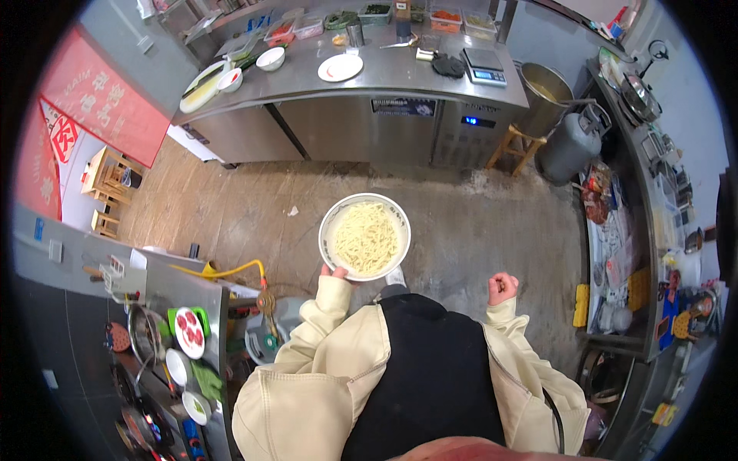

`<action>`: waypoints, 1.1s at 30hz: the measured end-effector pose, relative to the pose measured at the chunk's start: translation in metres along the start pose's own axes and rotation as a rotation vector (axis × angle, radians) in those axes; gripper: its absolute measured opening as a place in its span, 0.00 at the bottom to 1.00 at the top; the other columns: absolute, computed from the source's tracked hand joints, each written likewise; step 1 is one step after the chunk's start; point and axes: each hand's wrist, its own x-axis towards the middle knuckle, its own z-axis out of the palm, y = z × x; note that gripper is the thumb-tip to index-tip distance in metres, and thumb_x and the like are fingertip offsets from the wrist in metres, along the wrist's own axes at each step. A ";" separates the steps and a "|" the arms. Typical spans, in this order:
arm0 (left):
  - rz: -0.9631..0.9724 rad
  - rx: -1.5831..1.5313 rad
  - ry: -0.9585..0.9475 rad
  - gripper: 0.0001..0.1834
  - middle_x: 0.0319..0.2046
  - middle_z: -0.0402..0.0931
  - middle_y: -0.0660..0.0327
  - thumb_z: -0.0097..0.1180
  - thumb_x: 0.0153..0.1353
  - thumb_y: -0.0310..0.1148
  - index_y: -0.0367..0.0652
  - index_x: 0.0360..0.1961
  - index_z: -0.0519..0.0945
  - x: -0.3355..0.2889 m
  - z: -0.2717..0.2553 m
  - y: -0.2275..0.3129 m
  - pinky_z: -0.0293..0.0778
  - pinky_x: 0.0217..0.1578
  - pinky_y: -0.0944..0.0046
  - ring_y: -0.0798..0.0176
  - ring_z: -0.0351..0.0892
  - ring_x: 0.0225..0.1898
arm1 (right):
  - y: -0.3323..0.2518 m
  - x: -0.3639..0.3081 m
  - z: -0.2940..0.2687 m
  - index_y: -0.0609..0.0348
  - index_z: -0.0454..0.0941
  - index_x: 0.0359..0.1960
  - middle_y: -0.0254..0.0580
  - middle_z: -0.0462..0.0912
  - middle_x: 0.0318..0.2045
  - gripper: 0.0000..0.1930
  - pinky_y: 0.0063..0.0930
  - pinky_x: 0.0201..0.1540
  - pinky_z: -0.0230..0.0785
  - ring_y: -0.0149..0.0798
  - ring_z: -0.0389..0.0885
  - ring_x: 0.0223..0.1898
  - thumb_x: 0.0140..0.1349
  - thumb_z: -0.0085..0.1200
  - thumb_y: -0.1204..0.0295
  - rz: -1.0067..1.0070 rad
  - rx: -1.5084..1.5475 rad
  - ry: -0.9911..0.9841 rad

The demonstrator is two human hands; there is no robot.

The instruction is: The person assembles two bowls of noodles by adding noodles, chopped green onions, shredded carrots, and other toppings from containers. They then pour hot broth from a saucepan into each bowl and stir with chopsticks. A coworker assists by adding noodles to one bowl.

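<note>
A large white bowl (pixel 327 250) with a dark pattern round its rim is held out in front of me, over the floor. Pale noodles (pixel 366 238) lie in it. My left hand (pixel 336 274) grips the near left side of the rim, its fingertips showing at the edge and the rest under the bowl. Off to the right, my right hand (pixel 503 288) hangs apart from the bowl with its fingers curled in, and nothing shows in it. Cream sleeves cover both my forearms.
Ahead stands a steel counter (pixel 307 81) with a white plate (pixel 340 67), a digital scale (pixel 484 67) and small bowls. A large pot (pixel 542 88) on a wooden stool and a grey gas cylinder (pixel 569 146) are at the right. Left is a stove counter with a meat plate (pixel 190 333).
</note>
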 end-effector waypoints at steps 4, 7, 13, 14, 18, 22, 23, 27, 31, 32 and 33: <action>-0.030 0.029 0.068 0.31 0.55 0.69 0.52 0.41 0.57 0.23 0.51 0.64 0.57 0.017 -0.046 -0.012 0.79 0.39 0.44 0.46 0.76 0.49 | -0.026 -0.033 0.043 0.52 0.71 0.18 0.31 0.65 0.14 0.11 0.31 0.38 0.56 0.35 0.62 0.21 0.43 0.64 0.71 -0.070 -0.014 -0.057; 0.018 -0.097 0.100 0.31 0.56 0.67 0.52 0.42 0.56 0.23 0.52 0.64 0.57 0.012 -0.107 0.014 0.78 0.42 0.43 0.45 0.74 0.52 | -0.053 -0.092 0.082 0.51 0.70 0.17 0.32 0.64 0.14 0.11 0.31 0.37 0.56 0.36 0.62 0.21 0.43 0.64 0.72 -0.146 0.005 -0.103; 0.164 -0.124 0.104 0.30 0.58 0.65 0.49 0.40 0.58 0.21 0.52 0.63 0.58 0.123 -0.157 -0.053 0.74 0.49 0.37 0.41 0.69 0.56 | 0.023 -0.140 0.137 0.54 0.68 0.17 0.34 0.63 0.15 0.12 0.33 0.36 0.56 0.38 0.61 0.20 0.43 0.63 0.74 -0.169 0.110 0.053; 0.222 -0.141 0.119 0.30 0.57 0.66 0.47 0.41 0.55 0.20 0.50 0.61 0.60 0.134 -0.162 -0.063 0.73 0.47 0.34 0.39 0.70 0.55 | 0.037 -0.147 0.134 0.54 0.68 0.17 0.34 0.63 0.15 0.12 0.33 0.36 0.56 0.38 0.61 0.20 0.43 0.63 0.75 -0.243 0.171 0.129; 0.356 -0.180 0.166 0.30 0.57 0.65 0.44 0.43 0.53 0.21 0.48 0.60 0.58 0.143 -0.162 -0.077 0.73 0.45 0.32 0.34 0.69 0.53 | 0.062 -0.145 0.101 0.54 0.68 0.18 0.37 0.63 0.16 0.11 0.38 0.39 0.57 0.44 0.64 0.22 0.50 0.57 0.67 -0.623 0.228 0.073; 0.295 -0.066 0.223 0.29 0.50 0.71 0.43 0.44 0.57 0.24 0.50 0.62 0.57 0.077 -0.127 -0.067 0.78 0.39 0.39 0.32 0.77 0.40 | 0.037 -0.144 0.048 0.52 0.70 0.20 0.36 0.66 0.19 0.11 0.40 0.41 0.57 0.43 0.67 0.25 0.48 0.56 0.62 -0.971 0.219 -0.100; 0.303 -0.104 0.210 0.28 0.50 0.70 0.40 0.43 0.57 0.24 0.46 0.61 0.57 0.059 -0.115 -0.063 0.80 0.36 0.42 0.32 0.78 0.39 | 0.027 -0.141 0.047 0.52 0.70 0.20 0.35 0.66 0.19 0.10 0.40 0.41 0.57 0.42 0.68 0.26 0.47 0.56 0.63 -0.969 0.166 -0.227; 0.299 0.145 0.177 0.23 0.42 0.72 0.34 0.42 0.55 0.24 0.30 0.53 0.57 -0.002 -0.093 -0.047 0.84 0.33 0.47 0.33 0.80 0.36 | 0.005 -0.150 0.078 0.51 0.70 0.18 0.34 0.68 0.20 0.06 0.40 0.41 0.59 0.40 0.70 0.28 0.43 0.55 0.67 -1.128 0.204 -0.308; 0.152 0.227 0.163 0.24 0.42 0.74 0.36 0.40 0.55 0.24 0.31 0.55 0.57 -0.003 -0.101 -0.027 0.84 0.30 0.49 0.36 0.81 0.34 | 0.005 -0.149 0.133 0.51 0.71 0.17 0.34 0.69 0.20 0.04 0.40 0.43 0.62 0.41 0.71 0.29 0.41 0.54 0.71 -1.190 0.109 -0.447; 0.101 0.214 0.157 0.25 0.42 0.74 0.38 0.41 0.55 0.24 0.35 0.56 0.57 0.006 -0.107 -0.027 0.84 0.29 0.50 0.37 0.81 0.34 | 0.008 -0.146 0.143 0.52 0.73 0.18 0.34 0.70 0.22 0.03 0.39 0.47 0.63 0.42 0.72 0.32 0.39 0.53 0.72 -1.168 0.087 -0.491; 0.055 0.196 0.140 0.25 0.43 0.74 0.40 0.41 0.55 0.24 0.40 0.57 0.58 0.015 -0.113 -0.023 0.84 0.27 0.51 0.39 0.82 0.33 | 0.011 -0.143 0.150 0.53 0.74 0.21 0.37 0.72 0.25 0.04 0.40 0.50 0.62 0.43 0.72 0.36 0.41 0.54 0.71 -1.128 0.021 -0.511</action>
